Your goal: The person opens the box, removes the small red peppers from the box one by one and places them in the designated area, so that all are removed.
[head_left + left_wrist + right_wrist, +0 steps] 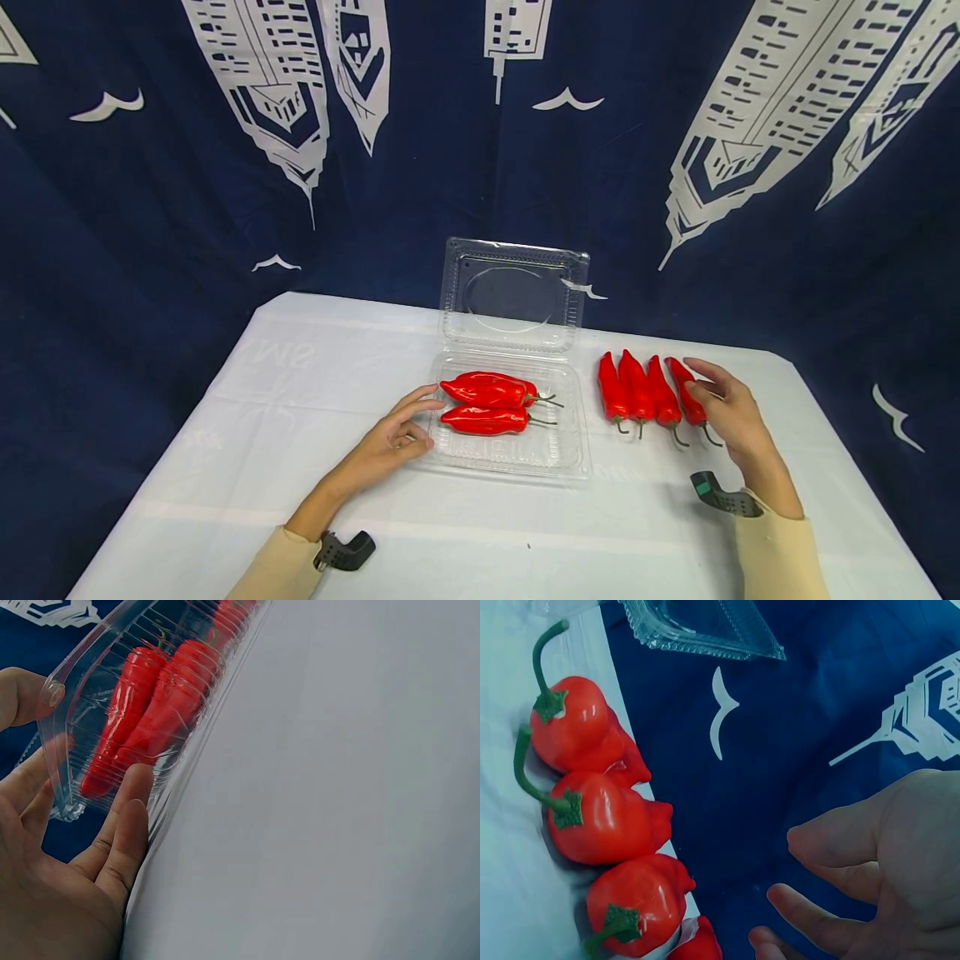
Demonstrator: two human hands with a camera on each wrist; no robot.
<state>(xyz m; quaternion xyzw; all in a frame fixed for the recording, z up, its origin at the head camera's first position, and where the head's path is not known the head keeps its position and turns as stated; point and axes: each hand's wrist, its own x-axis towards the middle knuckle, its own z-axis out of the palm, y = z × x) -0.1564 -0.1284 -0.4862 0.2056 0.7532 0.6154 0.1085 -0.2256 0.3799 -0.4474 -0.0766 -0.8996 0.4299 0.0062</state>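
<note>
A clear plastic clamshell box [558, 458] stands on the table with its lid [513, 300] raised at the back. Red chili peppers [487, 421] lie sideways in its base, stems to the right, two of them overlapping. My left hand [393, 437] touches the box's left rim with spread, relaxed fingers, the fingertips [139, 784] right at its clear wall. On the right, several more red peppers [633, 387] lie in a row, green stems [544, 780] toward me. Over the rightmost pepper [682, 387], my right hand [731, 412] hovers with thumb and fingers apart, nothing between them.
A white cloth covers the table [525, 542]. Behind its back edge hangs a dark blue curtain [420, 192] printed with white buildings and birds. Both wrists carry a dark camera mount [345, 552].
</note>
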